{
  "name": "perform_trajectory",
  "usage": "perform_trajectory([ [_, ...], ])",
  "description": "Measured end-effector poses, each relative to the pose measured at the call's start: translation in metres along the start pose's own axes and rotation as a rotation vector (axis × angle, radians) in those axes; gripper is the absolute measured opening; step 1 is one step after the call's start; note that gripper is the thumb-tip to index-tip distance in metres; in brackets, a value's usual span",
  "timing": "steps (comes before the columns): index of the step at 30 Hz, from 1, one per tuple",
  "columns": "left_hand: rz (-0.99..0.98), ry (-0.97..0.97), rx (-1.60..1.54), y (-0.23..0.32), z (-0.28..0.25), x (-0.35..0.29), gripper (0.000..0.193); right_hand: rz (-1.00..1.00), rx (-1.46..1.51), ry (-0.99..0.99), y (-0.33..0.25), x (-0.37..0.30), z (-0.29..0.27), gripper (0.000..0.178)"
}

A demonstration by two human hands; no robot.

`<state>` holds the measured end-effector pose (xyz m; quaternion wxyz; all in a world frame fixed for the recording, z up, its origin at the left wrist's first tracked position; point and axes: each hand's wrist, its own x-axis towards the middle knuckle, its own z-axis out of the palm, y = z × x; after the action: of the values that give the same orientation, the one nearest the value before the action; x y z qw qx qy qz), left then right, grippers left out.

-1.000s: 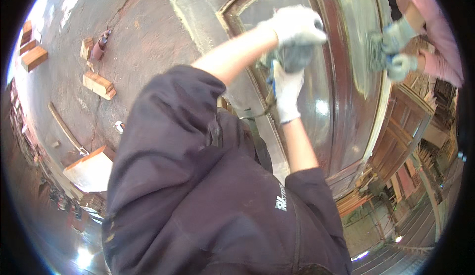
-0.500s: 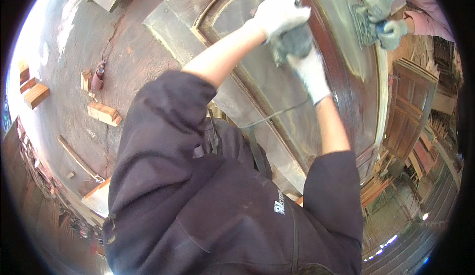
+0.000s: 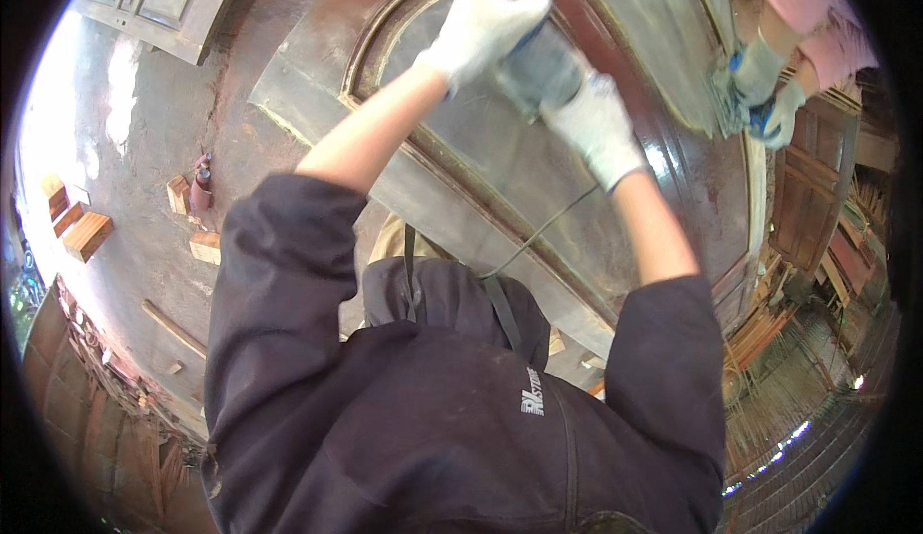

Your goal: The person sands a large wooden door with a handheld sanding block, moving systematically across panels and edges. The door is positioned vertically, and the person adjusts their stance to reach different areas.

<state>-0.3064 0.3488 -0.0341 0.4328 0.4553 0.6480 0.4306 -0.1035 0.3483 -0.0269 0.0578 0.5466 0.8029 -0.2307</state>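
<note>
A dusty grey power sander (image 3: 541, 70) rests over the arched panel of a dark wooden door (image 3: 461, 135). My left hand (image 3: 488, 26), in a white glove, is closed round the sander's far end. At its near end, my gloved right hand (image 3: 596, 128) grips the body. A thin cord (image 3: 543, 228) runs across the door toward my waist. The sander's underside is hidden. Dull, dusty patches and shinier reddish-brown areas show on the door's surface.
At the upper right, a co-worker's gloved hands (image 3: 774, 101) hold another sander (image 3: 728, 99) against the door. Wood blocks (image 3: 87, 236) and a reddish tool (image 3: 200, 188) lie on the floor at left. Another door panel (image 3: 163, 0) is at the upper left; stacked doors (image 3: 812, 188) stand at right.
My view has shifted, so the door appears farther left. Both hands stay on the sander, which is slightly farther up and left in the picture. The co-worker's hands appear lower.
</note>
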Motion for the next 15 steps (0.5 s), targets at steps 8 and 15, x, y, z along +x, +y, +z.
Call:
perform_trajectory([
  [8, 0.105, 0.026, 0.125, -0.012, 0.011, 0.045, 0.044, 0.094, 0.038, -0.021, -0.011, 0.021, -0.021, 0.072],
  [15, -0.072, 0.221, -0.047, -0.079, -0.006, -0.107, 0.038, 0.139, 0.050, -0.332, -0.066, -0.078, 0.006, 0.076],
])
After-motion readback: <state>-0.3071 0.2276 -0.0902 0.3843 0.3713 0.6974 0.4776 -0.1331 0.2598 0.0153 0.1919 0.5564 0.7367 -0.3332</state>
